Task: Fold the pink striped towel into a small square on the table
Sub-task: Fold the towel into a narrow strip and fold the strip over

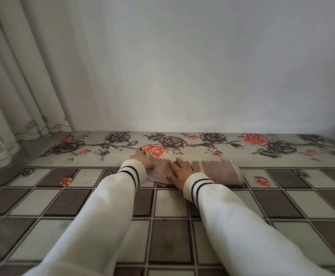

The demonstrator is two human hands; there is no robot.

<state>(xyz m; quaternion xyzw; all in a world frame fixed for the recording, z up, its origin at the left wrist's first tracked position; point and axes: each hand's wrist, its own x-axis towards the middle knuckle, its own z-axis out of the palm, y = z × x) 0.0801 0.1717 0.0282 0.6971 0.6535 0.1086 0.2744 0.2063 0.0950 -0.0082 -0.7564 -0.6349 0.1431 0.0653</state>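
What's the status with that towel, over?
Left hand grips the towel's left end. Right hand flat, pressing its middle. Towel a folded strip, not yet square. Nothing blocking.

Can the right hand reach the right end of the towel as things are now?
Probably yes. The right hand lies flat on the towel, and nothing stands between it and the folded right end on the table.

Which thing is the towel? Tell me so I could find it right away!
Look at the big table with its brown-and-white checks and rose border. Where the checks meet the roses, both hands rest on a long folded cloth: the left hand at its end, the right hand flat on top. That's the towel, the only plain dusty-pink thing, with pale stripes.
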